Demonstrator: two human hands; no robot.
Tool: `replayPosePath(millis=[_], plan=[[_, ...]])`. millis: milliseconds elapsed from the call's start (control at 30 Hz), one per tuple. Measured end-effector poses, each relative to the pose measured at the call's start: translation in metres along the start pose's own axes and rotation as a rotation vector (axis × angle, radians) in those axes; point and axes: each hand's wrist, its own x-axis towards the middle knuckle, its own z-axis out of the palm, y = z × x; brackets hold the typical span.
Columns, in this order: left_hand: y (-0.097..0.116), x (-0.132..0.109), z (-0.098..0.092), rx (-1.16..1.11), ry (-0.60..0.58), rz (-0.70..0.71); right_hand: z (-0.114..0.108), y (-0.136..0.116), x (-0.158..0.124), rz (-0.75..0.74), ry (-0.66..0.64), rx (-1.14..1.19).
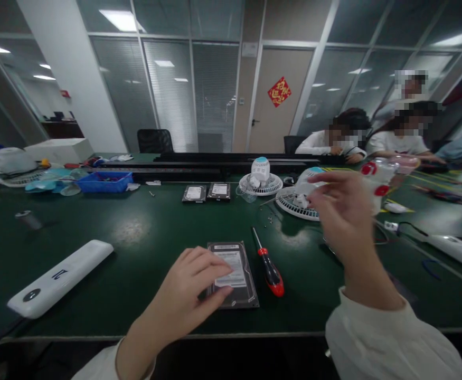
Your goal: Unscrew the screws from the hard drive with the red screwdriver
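A black hard drive [241,264] with a white label lies flat on the green table [143,237] near the front edge. My left hand [193,287] rests on its left side, fingers curled over the label. A screwdriver [270,269] with a red and black handle lies just right of the drive. My right hand [343,211] is raised above the table to the right, fingers bent and pinched together. Whether anything is between them I cannot make out.
Two more hard drives [207,192] lie further back. Two small white fans [261,178] [302,198] stand behind them. A white remote-like bar [58,277] lies front left, a blue tray [104,182] far left. Several people sit at the far right.
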Motion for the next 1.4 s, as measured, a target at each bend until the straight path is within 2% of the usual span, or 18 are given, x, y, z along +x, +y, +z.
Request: replayPosePath(millis=[133,267,367,567,833,1067,1400], plan=[[-0.004,-0.016,0.022,0.068,-0.033,-0.029,0.047,0.039,0.011,0.133,-0.615,-0.465],[-0.008,-0.024,0.027,0.055,0.010,-0.104,0.080,0.071,0.005,0.241,-0.771,-0.699],[-0.009,-0.026,0.027,0.027,0.028,-0.142,0.087,0.080,-0.002,0.239,-0.787,-0.785],[-0.008,-0.029,0.024,-0.007,0.030,-0.185,0.084,0.087,-0.004,0.183,-0.775,-0.830],[-0.012,-0.032,0.026,-0.008,0.070,-0.222,0.077,0.099,-0.007,0.161,-0.668,-0.834],[-0.010,-0.032,0.025,0.004,0.087,-0.271,0.076,0.112,-0.004,0.153,-0.726,-0.755],[-0.007,-0.030,0.023,0.000,0.108,-0.274,0.079,0.110,0.004,0.207,-0.725,-0.808]])
